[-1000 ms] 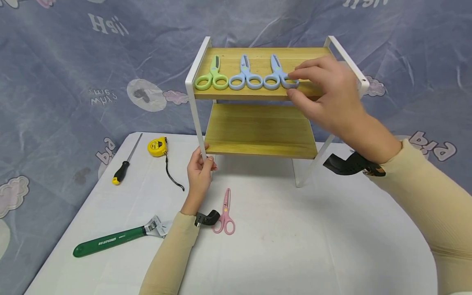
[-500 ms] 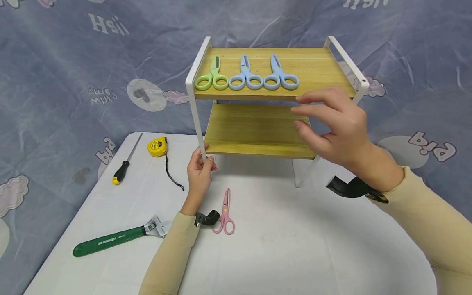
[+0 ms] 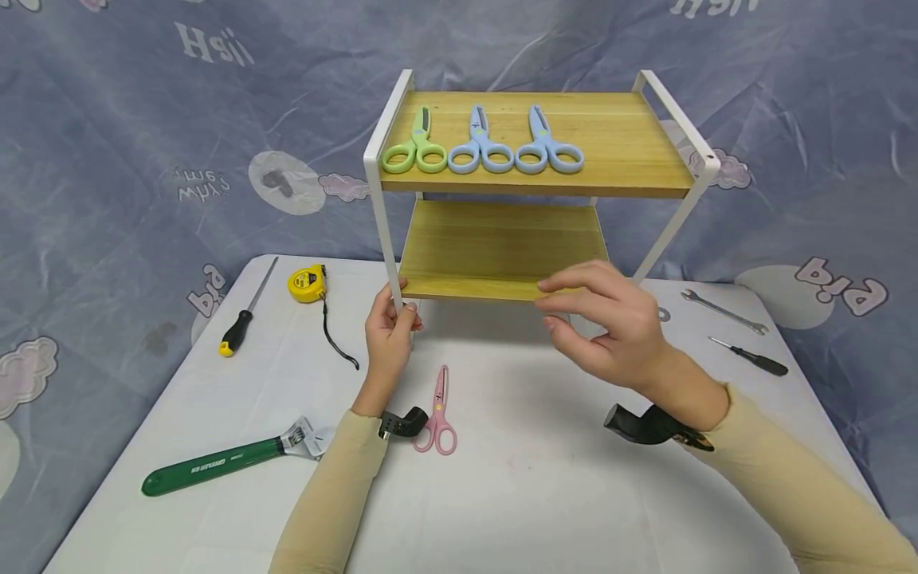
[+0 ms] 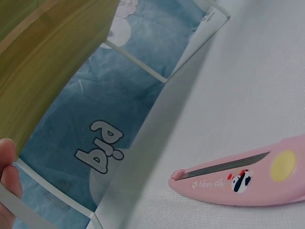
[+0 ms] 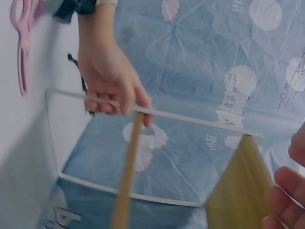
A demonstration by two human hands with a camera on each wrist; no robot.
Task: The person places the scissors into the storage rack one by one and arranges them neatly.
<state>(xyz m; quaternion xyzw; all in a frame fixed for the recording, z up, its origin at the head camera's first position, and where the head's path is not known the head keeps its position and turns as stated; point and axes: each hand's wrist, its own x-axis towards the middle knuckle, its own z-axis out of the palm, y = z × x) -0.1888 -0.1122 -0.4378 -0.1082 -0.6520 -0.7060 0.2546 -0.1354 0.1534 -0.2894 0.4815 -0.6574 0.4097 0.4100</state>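
Observation:
In the head view, my left hand [image 3: 388, 335] grips the white front leg of a two-tier wooden shelf [image 3: 624, 139], at the lower board. My right hand [image 3: 610, 325] is in the air before that board's right part, fingers loosely bent, nothing held. On the top board lie green scissors [image 3: 420, 137] and two pairs of blue scissors, the middle pair [image 3: 478, 143] and the right pair [image 3: 545, 142], blades pointing back. Pink scissors [image 3: 440, 405] rest on the white table near my left wrist; the left wrist view shows their blade cover [image 4: 214, 191] close up.
Left on the table are a black-and-yellow screwdriver [image 3: 237, 331], a yellow tape measure [image 3: 307, 285] with a black strap and a green-handled adjustable wrench [image 3: 215, 467]. At right lie a spanner [image 3: 724, 311], a small screwdriver [image 3: 762, 362] and a partly hidden grey ring [image 3: 664, 315].
My right hand has left the right-hand blue scissors on the top board and moved down in front of the lower board. My left hand keeps its grip on the leg.

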